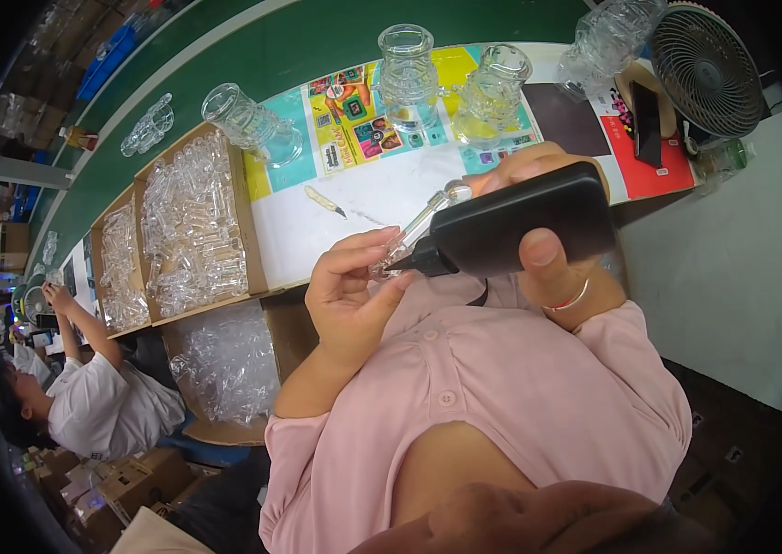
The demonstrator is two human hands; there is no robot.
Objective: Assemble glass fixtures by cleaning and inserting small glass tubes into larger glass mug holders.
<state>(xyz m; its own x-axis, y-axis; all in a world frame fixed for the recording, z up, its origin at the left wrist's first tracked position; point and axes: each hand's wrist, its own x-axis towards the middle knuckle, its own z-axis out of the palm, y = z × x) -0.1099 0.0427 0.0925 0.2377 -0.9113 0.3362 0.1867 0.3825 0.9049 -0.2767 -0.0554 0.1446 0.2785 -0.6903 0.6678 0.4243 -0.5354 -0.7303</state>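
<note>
In my right hand (562,254) is a black squeeze bottle (525,220), tipped on its side with its pointed nozzle toward the left. My left hand (351,291) pinches the near end of a clear tube-shaped piece (423,220). The nozzle tip meets or nearly meets that end, between my left fingers and thumb; whether they touch I cannot tell. The tube's far end, with a round knob, lies beside my right fingers. Beyond my hands, a small pale pen-like tool with a dark tip (324,200) lies on the white tabletop (289,245).
Clear vessels (408,78) stand along the table's far side. Boxes of clear tubes (192,222) are on the left, above a carton of clear bagged pieces (229,365). A fan (707,69) and a phone (645,125) sit at the right. Another person (114,406) works at far left.
</note>
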